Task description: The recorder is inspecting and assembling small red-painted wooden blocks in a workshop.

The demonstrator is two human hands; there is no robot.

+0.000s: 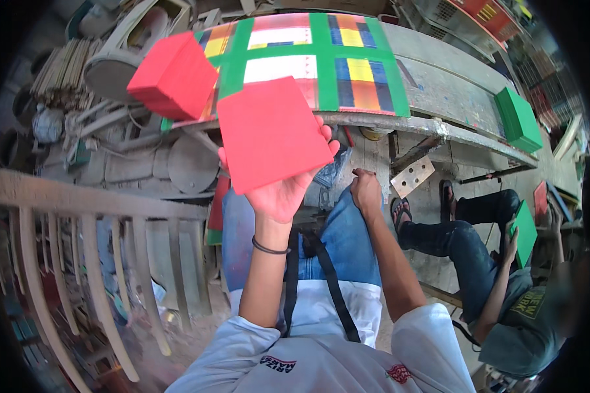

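Note:
A flat red square board (275, 134) lies across the palm of my left hand (283, 196). Its thumb shows at the board's left edge and fingertips curl round the right edge, gripping it from beneath. My right hand (366, 188) rests on my thigh near the knee with its fingers curled. A small dark spot shows at its fingertips, too small to name. Just beyond the held board, to the left, a stack of red boards (174, 78) stands on a green-striped, colourfully patterned cloth or sheet (328, 78) on the bench.
The wooden bench (432, 72) runs to the right, with a stack of green boards (519, 121) at its end. At right a seated co-worker holds a green board (524, 232). A slatted wooden rail (92, 196) stands at my left. Wood strips (62, 72) are piled at far left.

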